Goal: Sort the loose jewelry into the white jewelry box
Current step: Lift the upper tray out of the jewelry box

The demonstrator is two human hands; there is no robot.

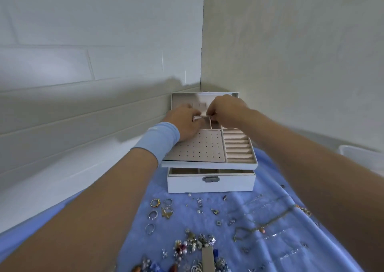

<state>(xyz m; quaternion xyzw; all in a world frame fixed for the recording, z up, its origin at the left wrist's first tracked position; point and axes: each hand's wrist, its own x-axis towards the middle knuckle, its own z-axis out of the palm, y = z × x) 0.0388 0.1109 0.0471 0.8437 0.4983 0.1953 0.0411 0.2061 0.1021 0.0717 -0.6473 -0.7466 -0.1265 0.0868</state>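
At the back of the open white jewelry box [211,183], on the blue cloth [268,184]: small beige divider [200,117], pinched by left hand [185,123] and right hand [226,111]. Press straight down, level, into its slot. Leave loose jewelry [193,241] in front untouched.

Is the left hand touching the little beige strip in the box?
Touching. The head view shows the left hand pinching the left end of the beige strip, over the top tray of the white jewelry box.
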